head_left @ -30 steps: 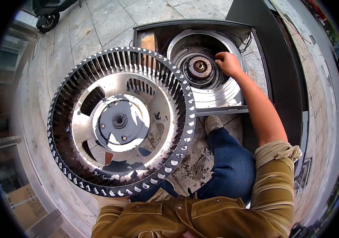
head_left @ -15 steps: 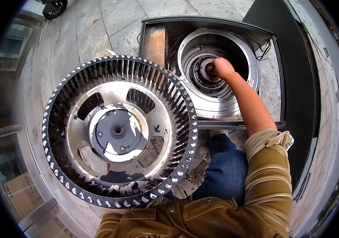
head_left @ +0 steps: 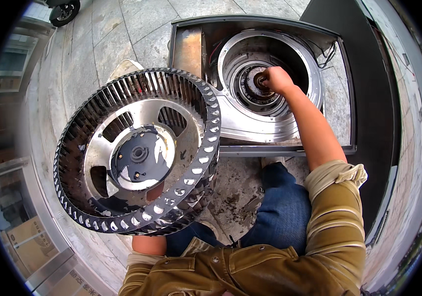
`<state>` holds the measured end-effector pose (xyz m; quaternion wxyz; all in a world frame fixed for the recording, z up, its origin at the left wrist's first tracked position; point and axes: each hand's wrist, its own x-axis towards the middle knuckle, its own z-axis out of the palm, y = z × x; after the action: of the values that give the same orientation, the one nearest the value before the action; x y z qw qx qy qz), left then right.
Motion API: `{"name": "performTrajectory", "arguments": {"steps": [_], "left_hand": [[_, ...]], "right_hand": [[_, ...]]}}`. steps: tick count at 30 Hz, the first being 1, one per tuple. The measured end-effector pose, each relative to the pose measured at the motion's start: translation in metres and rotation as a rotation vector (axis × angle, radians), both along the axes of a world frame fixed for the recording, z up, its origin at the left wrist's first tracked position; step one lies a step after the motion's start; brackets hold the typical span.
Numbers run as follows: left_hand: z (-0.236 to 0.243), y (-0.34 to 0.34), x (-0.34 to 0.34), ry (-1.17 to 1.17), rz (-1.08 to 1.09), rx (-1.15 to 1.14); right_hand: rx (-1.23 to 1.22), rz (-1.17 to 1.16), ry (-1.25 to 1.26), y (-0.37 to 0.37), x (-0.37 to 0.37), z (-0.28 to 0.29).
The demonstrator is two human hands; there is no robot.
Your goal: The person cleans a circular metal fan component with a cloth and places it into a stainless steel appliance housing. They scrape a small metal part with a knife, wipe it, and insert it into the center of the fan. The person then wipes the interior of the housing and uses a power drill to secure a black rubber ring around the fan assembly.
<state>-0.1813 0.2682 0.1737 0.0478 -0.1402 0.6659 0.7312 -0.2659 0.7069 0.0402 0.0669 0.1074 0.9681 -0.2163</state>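
Observation:
A large squirrel-cage blower wheel point(head_left: 211, 133), dark-rimmed with metal blades and peeling dark coating, is tilted at the left. My left forearm reaches under its near edge; the left hand itself is hidden behind the wheel, which it appears to support. In the wheel's middle is a hub plate point(head_left: 148, 170) with a central hole. To the right, my right hand point(head_left: 276, 80) is closed inside the round metal blower housing point(head_left: 265, 134). Its fingers meet a brown, grimy round piece point(head_left: 259, 79) at the motor hub; what they grip is partly hidden.
The housing sits in a dark rectangular hood frame point(head_left: 285, 149) with loose black wires point(head_left: 330, 54). A black panel point(head_left: 375, 98) stands along its right. Dark grime flakes point(head_left: 233, 197) lie on the paving by my knees. Cardboard boxes point(head_left: 29, 241) are at the lower left.
The blower wheel has tipped, its right side coming up and its near rim rising, exposing its outer blades. My left forearm now shows. The right hand stays at the hub.

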Motion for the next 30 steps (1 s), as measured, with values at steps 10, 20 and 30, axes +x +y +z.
{"name": "performTrajectory", "arguments": {"steps": [10, 20, 30], "left_hand": [[0.039, 0.038, -0.002, -0.024, -0.107, 0.114], [0.065, 0.195, -0.048, -0.318, -0.552, 0.573], [0.022, 0.285, -0.106, 0.724, -0.925, -1.046]], "right_hand": [[-0.856, 0.117, 0.392, -0.031, 0.074, 0.199], [-0.117, 0.001, 0.748, -0.057, 0.138, 0.237], [-0.342, -0.394, 0.404, 0.036, 0.093, 0.169]]}}
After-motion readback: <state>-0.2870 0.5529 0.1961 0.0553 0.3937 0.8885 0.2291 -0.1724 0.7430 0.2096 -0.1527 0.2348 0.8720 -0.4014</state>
